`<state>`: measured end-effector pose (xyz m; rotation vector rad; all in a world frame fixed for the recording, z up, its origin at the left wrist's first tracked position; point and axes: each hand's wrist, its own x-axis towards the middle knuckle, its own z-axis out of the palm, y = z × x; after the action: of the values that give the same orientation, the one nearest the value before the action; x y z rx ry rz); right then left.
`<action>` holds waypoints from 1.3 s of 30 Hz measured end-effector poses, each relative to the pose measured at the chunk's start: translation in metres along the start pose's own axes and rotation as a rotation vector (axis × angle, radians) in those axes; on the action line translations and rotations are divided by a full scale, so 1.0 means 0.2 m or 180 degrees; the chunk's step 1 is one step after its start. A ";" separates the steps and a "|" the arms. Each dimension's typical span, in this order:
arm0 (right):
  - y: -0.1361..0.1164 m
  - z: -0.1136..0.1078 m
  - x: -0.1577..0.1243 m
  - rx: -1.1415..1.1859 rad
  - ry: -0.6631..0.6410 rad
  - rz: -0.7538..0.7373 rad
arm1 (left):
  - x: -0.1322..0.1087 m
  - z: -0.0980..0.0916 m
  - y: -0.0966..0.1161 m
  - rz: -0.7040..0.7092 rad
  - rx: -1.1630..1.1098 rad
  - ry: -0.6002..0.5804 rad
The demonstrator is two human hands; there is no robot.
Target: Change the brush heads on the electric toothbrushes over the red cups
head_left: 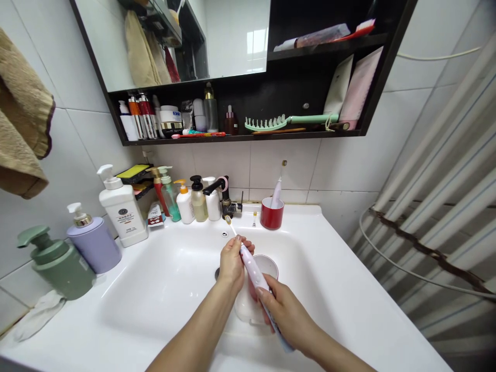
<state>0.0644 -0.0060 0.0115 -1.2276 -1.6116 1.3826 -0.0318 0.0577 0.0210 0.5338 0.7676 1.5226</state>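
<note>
An electric toothbrush [253, 268] with a pale pink handle is held slantwise over the sink, its brush head [228, 220] pointing up toward the faucet. My right hand [284, 310] is closed around the lower handle. At the upper end, my left hand [233, 261] has its fingers closed where the white neck meets the handle. Beneath the hands, a pink cup [267, 262] stands in the sink, partly hidden by the toothbrush and my right hand. A whitish dish-like item [244, 305] lies beside it, mostly covered.
Behind the white sink [155, 279] is a black faucet [228, 199]. A red cup [272, 219] with another electric toothbrush [276, 191] and a loose brush head [254, 219] stand on the back rim. Pump bottles [126, 209] line the left. A dark shelf cabinet [302, 98] hangs above.
</note>
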 end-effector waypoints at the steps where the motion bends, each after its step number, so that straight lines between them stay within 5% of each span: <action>1: 0.00 0.00 0.00 0.0081 -0.0089 0.0066 | 0.00 0.00 0.00 -0.0012 0.0008 0.0035; 18: 0.02 -0.05 0.02 -0.0227 0.0055 0.0207 | 0.06 0.02 -0.04 -0.0080 0.0162 0.0257; 25: 0.04 -0.08 -0.02 -0.0040 0.0032 0.0223 | 0.32 0.03 0.03 -0.0238 0.1747 0.0315; 31: 0.00 -0.11 -0.01 0.0173 0.0123 0.0121 | 0.60 0.05 -0.05 -0.0505 0.3135 0.0247; 39: 0.01 -0.09 0.02 0.0231 -0.0071 0.0170 | 0.78 0.07 -0.10 -0.0019 0.4457 0.0223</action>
<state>0.0809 0.0036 0.0124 -1.2245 -1.5401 1.4798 -0.0237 0.2131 -0.0013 1.4701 1.8514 0.7822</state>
